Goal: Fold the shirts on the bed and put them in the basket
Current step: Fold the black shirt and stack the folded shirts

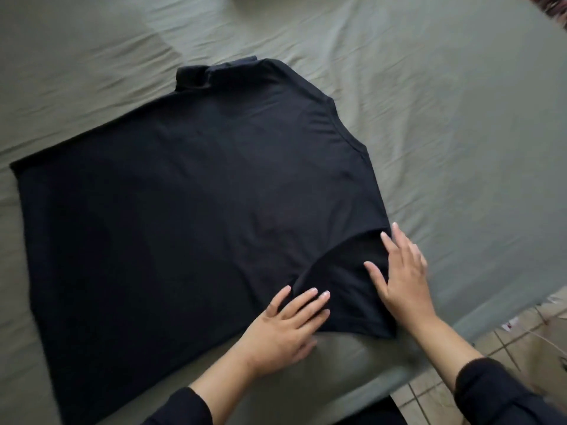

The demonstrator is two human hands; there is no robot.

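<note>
A black short-sleeved shirt (171,204) lies spread flat on the grey-green bed sheet (429,118), its hem toward the left and its neck toward the right. The far sleeve is tucked at the top. The near sleeve (340,286) lies folded back over the body. My left hand (288,326) rests flat on that sleeve's lower edge with straight fingers. My right hand (402,277) presses flat on the sleeve's right side by the shoulder. No basket is in view.
The bed's near edge runs along the bottom right, with tiled floor (506,348) beyond it and small scraps on it. The sheet is wrinkled around the shirt. A dark patterned object (555,7) shows at the top right corner.
</note>
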